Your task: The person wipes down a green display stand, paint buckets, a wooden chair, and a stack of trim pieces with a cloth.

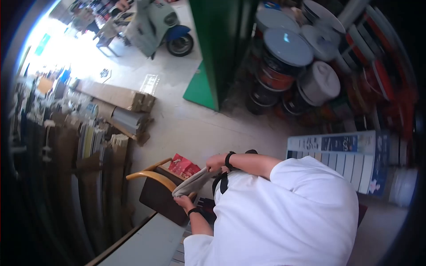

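Note:
A grey cloth (193, 182) is stretched between my two hands, in front of my white shirt. My left hand (184, 202) is closed on its lower-left end. The upper-right end is gripped in my right hand (216, 162), close to my waist. Each wrist has a black band. Just beyond the cloth is a chair (153, 174) with a curved wooden armrest and a dark seat. A red bag (183, 166) with light print lies on the chair, partly hidden behind the cloth.
Long boards and panels (88, 177) stand at the left, near cardboard-wrapped lengths (115, 96) on the floor. Stacked buckets (288, 48) are at the upper right, beside a green panel (202, 88). A pale tabletop (142, 244) lies at the bottom. A scooter (164, 31) stands farther off.

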Demonstrator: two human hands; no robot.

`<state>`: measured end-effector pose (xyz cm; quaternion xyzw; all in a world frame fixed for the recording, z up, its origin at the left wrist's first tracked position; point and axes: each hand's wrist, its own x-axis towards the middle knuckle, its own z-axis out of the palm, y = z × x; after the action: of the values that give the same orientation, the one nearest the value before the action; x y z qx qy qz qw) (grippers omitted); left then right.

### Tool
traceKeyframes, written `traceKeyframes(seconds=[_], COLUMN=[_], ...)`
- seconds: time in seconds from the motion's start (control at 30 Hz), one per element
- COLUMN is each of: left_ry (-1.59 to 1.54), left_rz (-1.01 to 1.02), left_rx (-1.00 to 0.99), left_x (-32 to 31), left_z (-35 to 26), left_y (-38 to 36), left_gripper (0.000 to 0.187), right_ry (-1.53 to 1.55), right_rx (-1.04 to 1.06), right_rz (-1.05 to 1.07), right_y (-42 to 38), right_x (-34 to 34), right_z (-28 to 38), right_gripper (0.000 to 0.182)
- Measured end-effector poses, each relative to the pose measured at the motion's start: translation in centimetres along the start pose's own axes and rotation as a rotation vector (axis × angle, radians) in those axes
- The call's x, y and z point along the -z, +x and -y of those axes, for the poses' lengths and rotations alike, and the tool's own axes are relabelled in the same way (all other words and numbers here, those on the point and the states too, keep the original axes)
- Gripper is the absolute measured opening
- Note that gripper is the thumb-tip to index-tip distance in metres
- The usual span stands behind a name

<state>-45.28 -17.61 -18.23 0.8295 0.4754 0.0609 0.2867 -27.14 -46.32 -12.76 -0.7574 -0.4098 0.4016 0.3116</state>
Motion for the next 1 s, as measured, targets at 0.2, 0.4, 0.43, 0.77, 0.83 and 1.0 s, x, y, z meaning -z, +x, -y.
traceKeyframes(seconds=[0.2, 0.4, 0.43, 0.77, 0.83, 1.0], left_ry=[-0.455, -0.664, -0.61, -0.19, -0.042, 0.207], left_rz=[0.385, 1.006, 1.04, 1.694, 1.802, 1.726], left_rx=[-0.112, -0.182, -0.212, -0.953, -0.975, -1.316], left_x=[-5.6, -10.7, -12.4, -12.4, -13.0, -17.4], left_z=[-3.7, -17.9, -19.6, -39.5, -40.5, -41.9], left_y=[-0.4, -11.4, -12.2, -30.6, -32.3, -32.2], left_gripper=[0.041, 0.046, 0.048, 0.046, 0.052, 0.056], right_ry=[0.037, 0.276, 0.194, 1.478, 1.656, 1.53], right_rx=[-0.131, -0.518, -0.492, -0.365, -0.112, -0.215], right_rz=[-0.166, -0.462, -0.628, -1.182, -1.017, -0.997], right_y=[-8.4, -22.3, -23.6, -41.4, -41.8, -40.7], right_x=[-2.7, -0.8, -2.1, 0.1, -0.4, -0.6], right_z=[-5.9, -9.0, -12.0, -11.4, -11.3, -11.7], right_gripper=[0.024, 0.026, 0.03, 0.047, 0.046, 0.052])
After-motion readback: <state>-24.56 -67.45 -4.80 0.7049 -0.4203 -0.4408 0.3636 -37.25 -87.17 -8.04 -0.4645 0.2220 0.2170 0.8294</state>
